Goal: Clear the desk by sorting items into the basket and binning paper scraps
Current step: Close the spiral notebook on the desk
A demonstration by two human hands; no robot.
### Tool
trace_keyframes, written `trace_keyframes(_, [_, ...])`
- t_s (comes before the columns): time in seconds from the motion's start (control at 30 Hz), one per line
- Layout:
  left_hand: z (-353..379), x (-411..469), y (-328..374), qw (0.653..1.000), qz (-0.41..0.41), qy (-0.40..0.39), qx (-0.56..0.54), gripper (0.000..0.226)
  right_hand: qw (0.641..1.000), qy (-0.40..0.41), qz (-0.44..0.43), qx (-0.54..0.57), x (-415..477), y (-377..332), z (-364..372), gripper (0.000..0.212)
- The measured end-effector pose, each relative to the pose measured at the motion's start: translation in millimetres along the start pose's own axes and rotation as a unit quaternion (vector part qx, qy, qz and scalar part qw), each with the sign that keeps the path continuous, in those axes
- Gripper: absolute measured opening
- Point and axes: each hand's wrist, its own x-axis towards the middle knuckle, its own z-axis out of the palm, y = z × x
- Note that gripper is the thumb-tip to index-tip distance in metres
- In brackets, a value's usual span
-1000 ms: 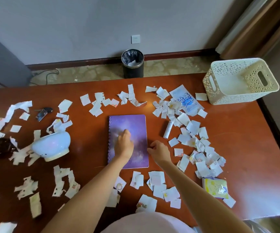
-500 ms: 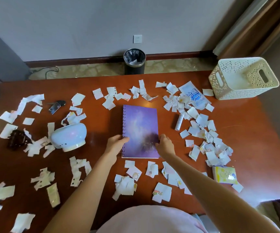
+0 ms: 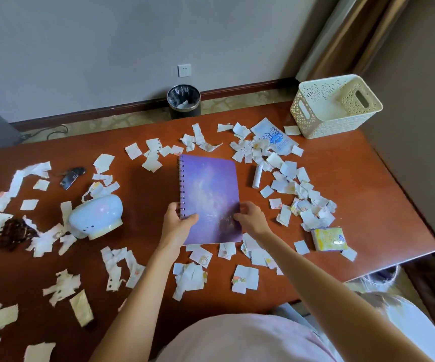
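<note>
Purple spiral notebook (image 3: pixel 209 194) in middle of desk (image 3: pixel 354 178), spine left. Torn white paper scraps (image 3: pixel 288 168) scattered all around it. Cream perforated basket (image 3: pixel 341 124) upright at far-right corner; black bin (image 3: pixel 185 112) beyond far edge.

Grey wall (image 3: pixel 106 48) with a white socket (image 3: pixel 184 70), dark wooden skirting (image 3: pixel 93 114), pale patterned floor (image 3: pixel 122 122), brown curtain (image 3: pixel 354 30) at right

My left hand (image 3: pixel 178 222), flat on the cover of the purple spiral-bound notebook (image 3: pixel 209 189) a second ago, has slid back to grip its wire-bound edge, my right hand (image 3: pixel 251 219) now pinches the opposite edge, and the near end looks to be lifting off the reddish-brown wooden desk (image 3: pixel 367 192).
</note>
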Motion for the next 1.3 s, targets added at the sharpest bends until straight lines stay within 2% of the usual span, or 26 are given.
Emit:
trace_keyframes(0.1, [38.1, -12.4, 14.6, 0.998, 0.056, 0.007, 0.027, 0.040, 0.998, 0.055, -0.004, 0.033, -1.7, 9.9, -27.5, 0.029])
trace_keyframes(0.23, [101.8, -14.1, 32.3, 0.994, 0.093, -0.016, 0.060, 0.041, 0.985, 0.135, -0.006, 0.103, 0.5, 29.7, -86.1, 0.016])
trace_keyframes(0.33, [163.9, -8.3, 41.3, 0.992, 0.092, -0.012, 0.086, 0.033, 0.973, 0.202, 0.001, 0.116, 9.8, 51.9, -141.8, 0.026])
trace_keyframes(0.47, [259.3, -9.2, 48.6, 0.989, 0.091, -0.006, 0.115, 0.021, 0.968, 0.232, 0.011, 0.098, 28.9, 90.0, -221.2, 0.033])
trace_keyframes(0.53, [306.0, -8.4, 49.4, 0.986, 0.086, -0.002, 0.140, 0.018, 0.967, 0.239, 0.021, 0.088, 41.7, 109.9, -257.9, 0.034])
trace_keyframes(0.63, [364.4, 1.5, 50.9, 0.981, 0.066, -0.008, 0.179, 0.027, 0.968, 0.236, 0.040, 0.078, 62.4, 135.4, -303.5, 0.034])
trace_keyframes(0.8, [424.0, 22.8, 56.3, 0.968, 0.050, -0.018, 0.247, 0.030, 0.977, 0.205, 0.063, 0.008, 100.4, 161.5, -351.5, 0.029])
trace_keyframes(1.07, [458.9, 42.2, 60.1, 0.948, 0.000, -0.007, 0.318, 0.031, 0.985, 0.160, 0.062, -0.014, 142.9, 175.0, -381.6, 0.036])
trace_keyframes(1.3, [466.2, 42.0, 55.5, 0.947, 0.002, 0.022, 0.320, 0.040, 0.982, 0.174, 0.063, -0.022, 151.4, 181.7, -381.0, 0.038])
